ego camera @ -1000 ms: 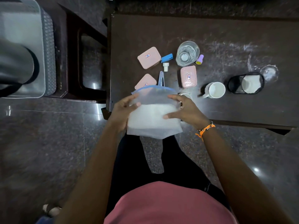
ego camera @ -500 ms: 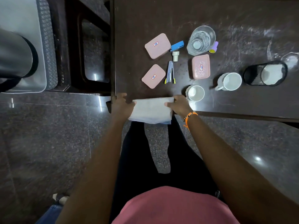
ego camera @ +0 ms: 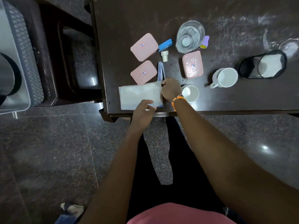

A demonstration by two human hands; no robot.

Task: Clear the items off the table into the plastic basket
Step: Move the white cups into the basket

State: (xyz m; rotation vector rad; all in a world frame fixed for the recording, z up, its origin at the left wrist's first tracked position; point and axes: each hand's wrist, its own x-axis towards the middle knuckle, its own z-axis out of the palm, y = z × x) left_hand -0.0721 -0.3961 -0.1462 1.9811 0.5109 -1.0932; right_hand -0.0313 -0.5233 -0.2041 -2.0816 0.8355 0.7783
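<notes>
Since a moment ago, I see the zip bag (ego camera: pixel 139 96) lying flat on the surface (ego camera: pixel 226 18); both hands, left hand (ego camera: pixel 143 113) and right hand (ego camera: pixel 171 90), pinch its right end, probably folding it.

Desk front: bag (ego camera: pixel 139 96) at near edge, small cup (ego camera: pixel 190 93) to its right.
Behind bag: two boxes (ego camera: pixel 144 46), clip (ego camera: pixel 161 71).
Far left: basket (ego camera: pixel 24 62) off the desk (ego camera: pixel 226 13).
</notes>
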